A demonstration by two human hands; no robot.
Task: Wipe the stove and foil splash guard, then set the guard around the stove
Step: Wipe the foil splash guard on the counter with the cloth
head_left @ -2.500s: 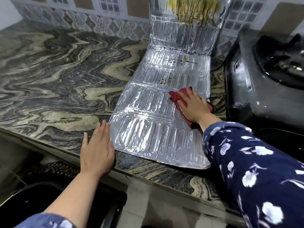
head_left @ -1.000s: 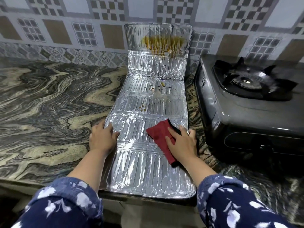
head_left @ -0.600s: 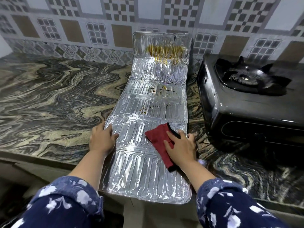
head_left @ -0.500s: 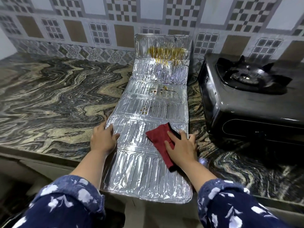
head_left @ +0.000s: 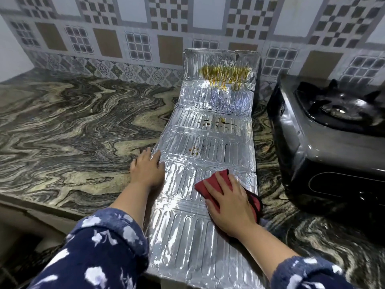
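The foil splash guard [head_left: 208, 147] lies unfolded along the counter, its far panel leaning up against the tiled wall with yellow-brown grease streaks on it. Small brown spots dot the middle panels. My right hand [head_left: 229, 201] presses flat on a red cloth [head_left: 210, 184] on the near right part of the foil. My left hand [head_left: 146, 167] rests flat, fingers spread, on the guard's left edge and the counter. The dark single-burner stove [head_left: 325, 142] stands to the right of the guard.
The marbled stone counter [head_left: 73, 132] stretches to the left. A patterned tile wall [head_left: 135, 38] runs behind. The guard's near end overhangs the counter's front edge. A narrow strip of counter separates the guard from the stove.
The view has moved closer and tilted. My right hand with the red cloth has slid slightly toward me on the foil. My left hand still holds the guard's left edge.
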